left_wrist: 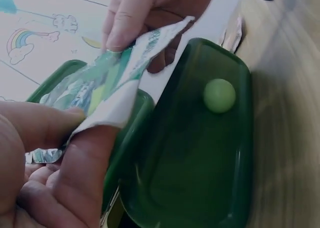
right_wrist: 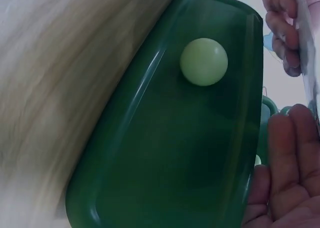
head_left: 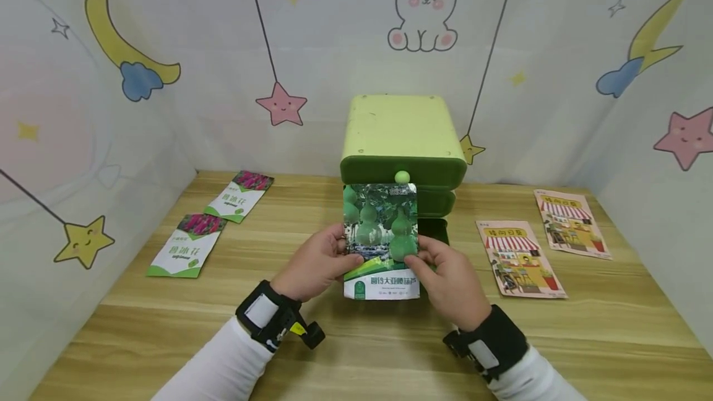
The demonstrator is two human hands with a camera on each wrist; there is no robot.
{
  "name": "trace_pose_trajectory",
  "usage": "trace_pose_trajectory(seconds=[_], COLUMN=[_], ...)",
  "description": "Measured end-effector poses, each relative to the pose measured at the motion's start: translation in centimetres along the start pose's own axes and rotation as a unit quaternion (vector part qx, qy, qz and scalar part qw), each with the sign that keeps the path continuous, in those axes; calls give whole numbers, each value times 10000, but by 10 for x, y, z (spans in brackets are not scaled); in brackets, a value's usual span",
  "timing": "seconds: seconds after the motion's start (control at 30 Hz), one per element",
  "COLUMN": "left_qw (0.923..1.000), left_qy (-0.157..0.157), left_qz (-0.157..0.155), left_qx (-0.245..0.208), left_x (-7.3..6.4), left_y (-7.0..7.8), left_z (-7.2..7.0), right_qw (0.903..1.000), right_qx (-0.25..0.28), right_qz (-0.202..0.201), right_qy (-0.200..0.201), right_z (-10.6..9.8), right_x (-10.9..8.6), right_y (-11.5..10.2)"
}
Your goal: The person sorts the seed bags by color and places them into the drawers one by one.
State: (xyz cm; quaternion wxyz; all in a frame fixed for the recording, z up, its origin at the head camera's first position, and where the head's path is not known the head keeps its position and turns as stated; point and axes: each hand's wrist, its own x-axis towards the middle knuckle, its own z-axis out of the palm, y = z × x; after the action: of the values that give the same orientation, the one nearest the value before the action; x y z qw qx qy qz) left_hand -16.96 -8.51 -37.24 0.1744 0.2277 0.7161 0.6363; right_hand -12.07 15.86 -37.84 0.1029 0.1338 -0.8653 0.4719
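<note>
In the head view, a seed packet [head_left: 384, 237] with green gourds pictured on it is held upright in front of the drawer cabinet. My left hand [head_left: 319, 263] pinches its left edge between thumb and fingers, and my right hand [head_left: 453, 277] pinches the right edge. The left wrist view has the packet [left_wrist: 112, 95] bent a little between both hands. Behind it stands a small cabinet with a pale green top [head_left: 401, 125] and dark green drawers. Its lowest drawer [right_wrist: 165, 138], with a round light green knob [right_wrist: 204, 61], juts out; the packet hides much of it from the head view.
Two white-and-green packets with pink flowers [head_left: 186, 249] [head_left: 239, 197] lie on the left of the wooden table [head_left: 234, 339], slightly overlapping. On the right lie two pink packets with striped awnings [head_left: 520, 258] [head_left: 574, 224]. Walls with cartoon drawings enclose the back and sides.
</note>
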Motion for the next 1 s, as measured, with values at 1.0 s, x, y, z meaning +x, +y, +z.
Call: trace_pose_trajectory(seconds=[1.0], left_qw=[8573], left_qy=[1421], left_qz=[968], left_qx=[4853], left_x=[10], left_y=[-17], left_z=[-34], right_qw=[9903], right_qx=[628], right_qz=[1123], right_qy=[-520], right_z=[-25], right_x=[1], right_y=[1])
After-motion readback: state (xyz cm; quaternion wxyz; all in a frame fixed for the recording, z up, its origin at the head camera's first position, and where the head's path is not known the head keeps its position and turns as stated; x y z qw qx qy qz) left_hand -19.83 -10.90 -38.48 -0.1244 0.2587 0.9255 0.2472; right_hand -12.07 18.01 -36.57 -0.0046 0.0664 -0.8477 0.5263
